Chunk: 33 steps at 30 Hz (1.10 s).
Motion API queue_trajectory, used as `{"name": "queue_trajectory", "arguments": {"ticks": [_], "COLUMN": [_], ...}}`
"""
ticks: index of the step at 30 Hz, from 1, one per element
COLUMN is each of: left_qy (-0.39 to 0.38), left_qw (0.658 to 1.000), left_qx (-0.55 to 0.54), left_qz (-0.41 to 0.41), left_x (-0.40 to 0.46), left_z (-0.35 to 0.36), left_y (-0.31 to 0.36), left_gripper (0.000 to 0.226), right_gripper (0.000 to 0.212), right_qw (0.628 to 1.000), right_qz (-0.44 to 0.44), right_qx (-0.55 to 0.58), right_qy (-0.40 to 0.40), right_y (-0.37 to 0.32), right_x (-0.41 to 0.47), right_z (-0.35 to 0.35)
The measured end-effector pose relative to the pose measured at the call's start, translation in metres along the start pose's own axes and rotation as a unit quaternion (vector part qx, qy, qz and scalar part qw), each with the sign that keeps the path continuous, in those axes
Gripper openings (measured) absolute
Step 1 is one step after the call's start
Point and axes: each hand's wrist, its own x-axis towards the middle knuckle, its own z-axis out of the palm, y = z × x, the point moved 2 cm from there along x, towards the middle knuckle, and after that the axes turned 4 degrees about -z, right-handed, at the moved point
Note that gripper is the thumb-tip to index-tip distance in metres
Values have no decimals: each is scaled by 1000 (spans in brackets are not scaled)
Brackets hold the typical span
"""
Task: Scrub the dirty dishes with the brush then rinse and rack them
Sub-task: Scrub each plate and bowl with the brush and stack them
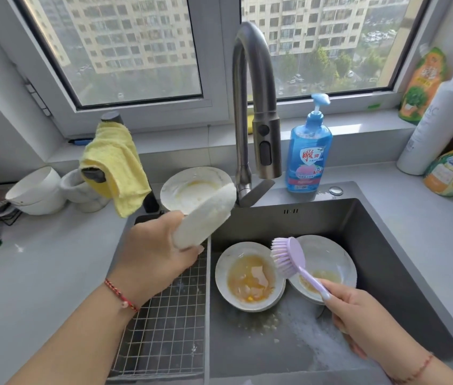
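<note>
Home kitchen. Dark sink (386, 232) set in grey counter (39, 259), tap (250, 107) behind. Dirty plates (250, 276) in basin, soap bottle (308, 151) far right, window (219, 45) facing apartment blocks (136, 31).

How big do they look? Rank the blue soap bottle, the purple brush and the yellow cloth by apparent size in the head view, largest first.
1. yellow cloth, draped and hanging, covers the most area.
2. blue soap bottle.
3. purple brush, held in the right hand.
Bottle and brush are close in length, and the brush sits nearer the camera, so their order is unsure.
</note>
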Motion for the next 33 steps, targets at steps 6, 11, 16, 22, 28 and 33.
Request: {"name": "queue_trajectory", "arguments": {"ticks": [6, 11, 16, 22, 28, 33], "left_qy": [22, 9, -24, -63, -92, -105], "left_qw": [972, 968, 970, 970, 970, 970], "left_qx": [175, 179, 177, 184, 179, 178], "left_qz": [154, 174, 166, 148, 135, 124], "left_x": [15, 35, 57, 76, 82, 85], "left_z": [23, 49, 74, 94, 107, 111], "left_y": [-13, -35, -51, -62, -68, -72], "left_gripper": [45, 40, 34, 33, 34, 30], "right_gripper": [45, 44, 46, 47, 47, 46], "right_qw": [1000, 1000, 1000, 1000, 999, 999], "right_qz": [6, 15, 21, 23, 32, 38], "right_qx": [-4, -14, -15, -19, -22, -23], "right_qy": [4, 4, 8, 4, 8, 9], "right_y": [3, 8, 8, 8, 7, 5], "right_x": [6, 7, 11, 15, 19, 21], "right_z": [-1, -2, -2, -2, -2, -1]}}
